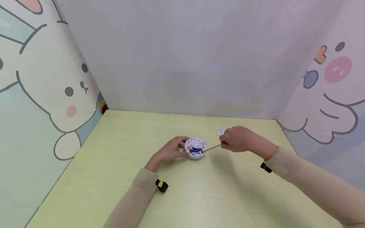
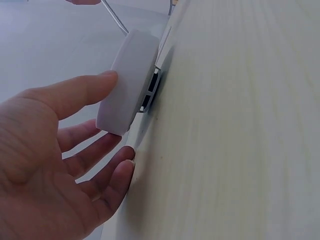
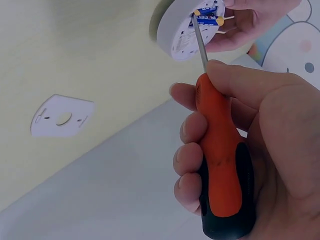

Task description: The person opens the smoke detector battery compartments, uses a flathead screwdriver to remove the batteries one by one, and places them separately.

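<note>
A round white smoke alarm (image 1: pixel 196 142) sits on the table with its battery side facing up. My left hand (image 1: pixel 170 149) holds its rim, the thumb along one side and fingers around the other; the little finger is off it in the left wrist view. Two blue batteries (image 3: pixel 207 20) with yellow ends show in its recess. My right hand (image 1: pixel 238 139) grips the orange and black handle of a screwdriver (image 3: pixel 220 150), thumb near the shaft. The tip meets the alarm beside the batteries, in the recess.
A flat white mounting plate (image 3: pixel 62 106) with a round central hole lies on the table beyond my right hand. The pale yellow table (image 1: pixel 137 129) ends at a grey back wall (image 1: pixel 176 63). Side panels with cartoon animals (image 1: pixel 65 88) stand left and right.
</note>
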Demonstrator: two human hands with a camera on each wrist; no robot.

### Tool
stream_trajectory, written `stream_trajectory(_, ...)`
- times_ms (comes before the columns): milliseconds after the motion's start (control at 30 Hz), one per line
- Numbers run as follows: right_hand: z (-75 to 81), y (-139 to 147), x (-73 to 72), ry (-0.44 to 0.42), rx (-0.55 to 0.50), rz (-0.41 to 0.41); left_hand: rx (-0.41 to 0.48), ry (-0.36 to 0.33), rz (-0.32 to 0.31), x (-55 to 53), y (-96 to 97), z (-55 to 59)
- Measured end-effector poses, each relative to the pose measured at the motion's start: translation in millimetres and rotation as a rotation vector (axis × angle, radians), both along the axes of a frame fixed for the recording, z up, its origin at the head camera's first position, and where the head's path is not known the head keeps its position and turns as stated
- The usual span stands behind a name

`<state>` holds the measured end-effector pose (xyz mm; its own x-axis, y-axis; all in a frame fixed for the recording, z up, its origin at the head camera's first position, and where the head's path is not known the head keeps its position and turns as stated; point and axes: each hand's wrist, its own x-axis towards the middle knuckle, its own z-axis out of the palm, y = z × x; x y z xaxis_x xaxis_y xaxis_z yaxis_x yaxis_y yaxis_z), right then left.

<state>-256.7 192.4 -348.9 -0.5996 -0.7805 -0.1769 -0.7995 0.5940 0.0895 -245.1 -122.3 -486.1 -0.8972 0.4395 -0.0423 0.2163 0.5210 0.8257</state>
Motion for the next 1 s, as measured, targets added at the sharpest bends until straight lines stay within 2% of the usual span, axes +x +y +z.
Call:
stream_trajectory(300,14.1,-23.1,5.0,0.149,0.085,0.028,-0.04,0.019,0.02,-2.0,3.7,-1.7)
stream_trajectory(500,23.5,-43.4,10.3,0.237,0.207,0.011,-0.013,-0.003,0.038,0.6,6.1,0.1)
stream_trajectory(700,27.5,-64.1,13.4,0.258,0.322,-0.059,0.022,-0.026,0.051,2.6,8.4,2.7)
stream_trajectory(833,28.8,-72.8,15.0,0.276,0.34,-0.06,0.04,-0.032,0.05,2.1,8.4,2.3)
stream_trajectory(1000,28.4,-74.0,11.5,0.257,0.365,-0.057,0.04,-0.027,0.043,0.1,7.6,0.2)
